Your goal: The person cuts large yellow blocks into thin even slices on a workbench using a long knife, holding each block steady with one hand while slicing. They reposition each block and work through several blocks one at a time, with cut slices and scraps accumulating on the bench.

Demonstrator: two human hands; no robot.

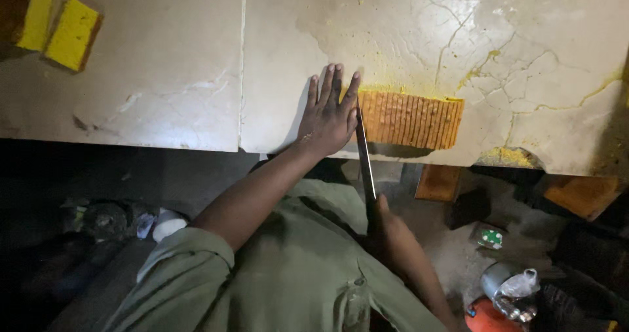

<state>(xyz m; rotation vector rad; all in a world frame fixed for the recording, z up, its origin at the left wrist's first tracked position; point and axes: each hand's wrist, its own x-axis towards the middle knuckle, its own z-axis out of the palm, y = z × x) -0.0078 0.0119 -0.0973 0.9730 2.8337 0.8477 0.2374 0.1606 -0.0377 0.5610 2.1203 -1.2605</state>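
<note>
My left hand (pixel 329 112) lies flat, fingers together, on the pale stone slab (pixel 164 76), pressed against the left end of an orange-brown block (pixel 409 119) that is scored into several thin slices. My right hand (pixel 386 230) grips the handle of a long knife (pixel 364 158) below the slab's front edge. The blade runs upward along the right side of my left hand and meets the block's left end.
Two yellow blocks (pixel 62 27) sit at the slab's far left corner. Yellow crumbs and cracks mark the slab on the right. Below the edge are brown boxes (pixel 439 181), a metal pot with a plastic bag (pixel 514 286) and an orange container (pixel 488 315).
</note>
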